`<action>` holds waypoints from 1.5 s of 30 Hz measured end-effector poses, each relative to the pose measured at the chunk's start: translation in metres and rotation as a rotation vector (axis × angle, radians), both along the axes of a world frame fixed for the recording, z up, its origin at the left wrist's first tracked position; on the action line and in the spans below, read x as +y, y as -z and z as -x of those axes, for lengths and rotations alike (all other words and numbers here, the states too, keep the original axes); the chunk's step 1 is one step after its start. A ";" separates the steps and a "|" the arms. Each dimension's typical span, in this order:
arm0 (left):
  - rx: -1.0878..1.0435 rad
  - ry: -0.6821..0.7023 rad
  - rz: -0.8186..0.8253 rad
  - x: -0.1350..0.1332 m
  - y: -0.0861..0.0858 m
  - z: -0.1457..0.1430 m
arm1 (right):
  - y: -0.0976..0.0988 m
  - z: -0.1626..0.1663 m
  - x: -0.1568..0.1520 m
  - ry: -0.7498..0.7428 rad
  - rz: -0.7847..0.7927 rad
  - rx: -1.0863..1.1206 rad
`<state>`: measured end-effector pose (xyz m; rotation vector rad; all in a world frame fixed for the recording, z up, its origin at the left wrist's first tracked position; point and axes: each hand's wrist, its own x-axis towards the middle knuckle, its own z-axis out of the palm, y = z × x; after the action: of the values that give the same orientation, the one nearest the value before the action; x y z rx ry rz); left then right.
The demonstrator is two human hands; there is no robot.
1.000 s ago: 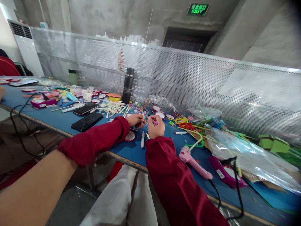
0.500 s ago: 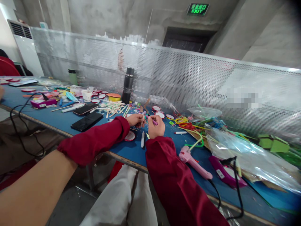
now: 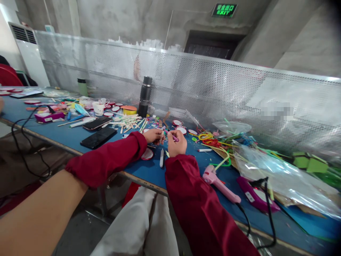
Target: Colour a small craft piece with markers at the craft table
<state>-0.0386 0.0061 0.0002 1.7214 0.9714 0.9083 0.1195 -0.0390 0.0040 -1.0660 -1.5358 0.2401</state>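
Above the blue table [image 3: 135, 175], my two hands are close together. My right hand [image 3: 178, 145] is closed around a purple marker [image 3: 175, 138], its tip pointing toward my left hand. With its fingers pinched, my left hand [image 3: 154, 136] steadies something small that is mostly hidden by the fingers; I cannot make out what it is. A white-barrelled marker [image 3: 161, 158] lies just below the hands. Beside it, under my left wrist, is a round white disc with a red rim [image 3: 147, 154]. Another capped marker [image 3: 204, 150] rests to the right of my right hand.
A pink glue gun [image 3: 222, 186] with a cord lies right of my right sleeve, near a purple box [image 3: 257, 195] and a plastic bag [image 3: 287, 174]. Left are two phones [image 3: 99, 138], wooden sticks [image 3: 128, 122] and a paper cup [image 3: 98, 108]. A black bottle [image 3: 145, 96] stands behind.
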 end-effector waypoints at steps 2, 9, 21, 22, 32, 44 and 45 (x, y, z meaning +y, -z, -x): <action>0.005 -0.005 0.005 0.000 0.000 0.000 | 0.000 0.000 0.000 0.002 0.000 -0.002; -0.012 0.002 0.012 -0.002 -0.002 -0.001 | -0.002 0.000 -0.002 0.009 0.010 -0.010; -0.030 -0.007 0.012 -0.003 -0.003 -0.002 | -0.002 0.001 -0.002 -0.011 0.024 -0.004; -0.028 -0.009 0.015 -0.003 -0.003 -0.001 | -0.002 0.001 -0.002 -0.014 0.021 0.004; -0.001 0.004 0.012 -0.008 -0.010 -0.001 | -0.002 -0.010 -0.007 -0.070 -0.035 0.072; -0.011 -0.015 -0.026 0.002 -0.006 0.001 | -0.007 -0.057 -0.054 -0.008 0.009 -0.458; -0.007 -0.020 -0.029 0.001 -0.007 0.001 | -0.006 -0.057 -0.058 0.002 0.004 -0.527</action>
<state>-0.0392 0.0072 0.0067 1.7349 0.9773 0.9452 0.1766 -0.0974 0.0103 -1.1926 -2.0006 -0.0479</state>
